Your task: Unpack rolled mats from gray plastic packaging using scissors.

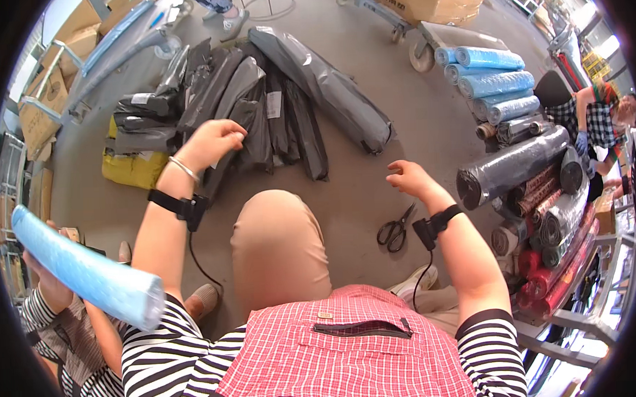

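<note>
My left hand (214,142) is over the near end of a heap of long dark plastic-wrapped packages (223,97). Its fingers are bent and pressed together; I cannot make out anything in them. To the right, my right hand (410,178) hangs above the floor with its fingers loosely bent and apart, holding nothing. Below it, black-handled scissors (393,232) lie on the floor, touching neither hand. One long dark package (321,86) lies slantwise along the heap's right side. A yellow package (131,163) sits under the dark ones at the left.
At right lie stacked blue rolls (496,84), a thick black-wrapped roll (516,167) and red rolls (552,278). Close on my left, another person holds a blue wrapped roll (89,269). A cart with a cardboard box (434,2) stands behind; another person (595,119) is far right.
</note>
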`<state>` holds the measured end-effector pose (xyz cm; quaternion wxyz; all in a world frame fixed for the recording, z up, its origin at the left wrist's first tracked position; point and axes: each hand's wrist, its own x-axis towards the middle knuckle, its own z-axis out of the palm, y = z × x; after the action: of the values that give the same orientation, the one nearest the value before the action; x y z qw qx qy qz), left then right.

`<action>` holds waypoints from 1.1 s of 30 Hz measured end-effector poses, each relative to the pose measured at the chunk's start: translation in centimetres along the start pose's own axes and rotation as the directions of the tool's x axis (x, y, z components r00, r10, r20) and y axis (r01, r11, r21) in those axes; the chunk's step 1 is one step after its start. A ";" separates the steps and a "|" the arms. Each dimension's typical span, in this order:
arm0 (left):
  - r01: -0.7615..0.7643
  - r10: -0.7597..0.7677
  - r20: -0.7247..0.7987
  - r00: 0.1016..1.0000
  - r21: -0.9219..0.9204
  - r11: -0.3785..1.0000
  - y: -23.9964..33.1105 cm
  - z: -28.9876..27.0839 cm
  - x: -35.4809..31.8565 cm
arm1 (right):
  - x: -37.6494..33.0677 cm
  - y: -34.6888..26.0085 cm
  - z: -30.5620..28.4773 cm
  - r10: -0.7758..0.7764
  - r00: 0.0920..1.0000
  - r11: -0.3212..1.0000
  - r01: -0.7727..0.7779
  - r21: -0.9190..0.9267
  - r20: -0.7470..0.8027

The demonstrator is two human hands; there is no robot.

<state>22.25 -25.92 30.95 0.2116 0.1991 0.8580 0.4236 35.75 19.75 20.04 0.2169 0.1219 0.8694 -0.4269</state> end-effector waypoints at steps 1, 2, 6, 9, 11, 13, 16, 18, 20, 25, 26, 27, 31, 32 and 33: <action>0.020 -0.019 0.031 0.999 -0.030 0.999 -1.3 1.7 1.1 | 1.5 0.8 1.0 0.050 0.999 0.999 -0.050 0.000 0.008; 0.073 -0.069 0.053 0.996 -0.077 0.994 -2.5 3.3 2.2 | 3.2 1.7 1.7 0.096 0.995 0.995 -0.096 0.000 0.015; 0.127 -0.103 0.142 0.984 -0.172 0.977 -6.0 8.7 5.8 | 8.6 5.9 4.2 0.012 0.993 0.987 -0.030 -0.155 -0.115; 0.163 -0.151 0.064 0.987 -0.299 0.940 -8.4 10.2 6.0 | 11.5 5.7 5.1 0.074 0.985 0.969 -0.108 -0.224 -0.155; 0.248 -0.274 0.000 0.962 -0.431 0.868 -9.6 9.5 4.6 | 12.4 2.0 5.8 0.163 0.984 0.979 -0.151 0.137 -0.076; 0.337 -0.420 -0.042 0.907 -0.528 0.780 -10.7 8.7 3.9 | 12.3 -4.2 6.1 -0.067 0.997 0.969 0.071 0.235 -0.027; 0.304 -0.476 -0.197 0.857 -0.553 0.776 -11.4 7.4 4.2 | 9.0 -16.2 6.8 -0.488 0.866 0.858 0.451 0.245 0.114; 0.245 -0.491 -0.270 0.828 -0.614 0.750 -11.3 6.9 5.0 | 5.3 -23.1 7.5 -0.641 0.725 0.759 0.553 0.343 0.249; 0.210 -0.460 -0.276 0.844 -0.619 0.757 -10.9 6.4 5.8 | 1.1 -27.8 9.3 -0.741 0.556 0.660 0.706 0.258 0.376; 0.122 -0.321 -0.343 0.883 -0.493 0.861 -9.6 6.2 8.9 | -3.7 -32.0 12.7 -0.620 0.355 0.567 0.820 0.086 0.700; 0.088 -0.317 -0.275 0.908 -0.613 0.785 -9.4 6.3 10.0 | -3.9 -32.3 13.0 -0.608 0.388 0.579 0.814 0.052 0.693; 0.108 -0.306 -0.276 0.911 -0.556 0.824 -9.3 6.5 10.9 | -3.8 -32.8 13.4 -0.572 0.389 0.567 0.823 0.007 0.722; 0.224 -0.390 -0.141 0.910 -0.623 0.750 -8.0 7.2 13.2 | -3.0 -34.4 12.6 -0.570 0.416 0.628 0.777 0.049 0.708; 0.167 -0.302 -0.121 0.946 -0.617 0.769 -7.6 7.4 13.5 | -2.4 -34.3 11.8 -0.589 0.440 0.685 0.716 0.131 0.678; 0.156 -0.268 -0.110 0.957 -0.584 0.797 -7.5 7.4 13.9 | -1.2 -33.8 10.7 -0.609 0.457 0.683 0.717 0.137 0.648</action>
<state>13.39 -18.09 18.06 0.2259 -0.0116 0.7252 0.6503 26.27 -9.26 38.10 0.3275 -0.4001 0.7449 -0.4216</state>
